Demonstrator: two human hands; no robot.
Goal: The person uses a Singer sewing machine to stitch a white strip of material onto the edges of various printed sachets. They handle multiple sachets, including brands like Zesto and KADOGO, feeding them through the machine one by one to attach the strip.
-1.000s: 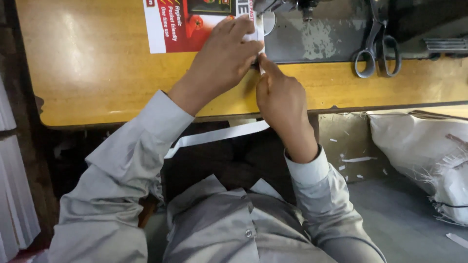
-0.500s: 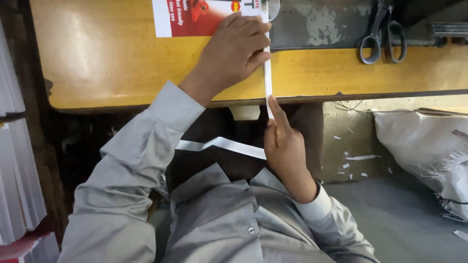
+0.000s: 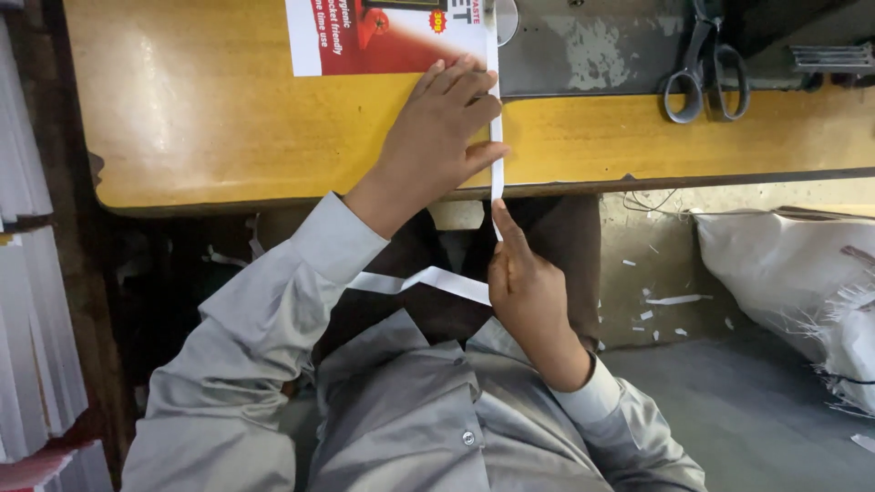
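White strip (image 3: 496, 137) runs beside left fingers (image 3: 474, 96), pinched by right fingers (image 3: 504, 223).

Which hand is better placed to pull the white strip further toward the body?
Probably the right hand: it already pinches the white strip below the table edge. The left hand lies flat on the table, pressing beside the strip.

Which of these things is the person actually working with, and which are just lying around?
In use:
left hand, flat on the yellow table, against the strip
right hand, pinching the strip below the table edge
white strip
red printed sheet, under the fingertips

Lying about:
scissors
white sack
paper scraps on the floor
white stacks at the left
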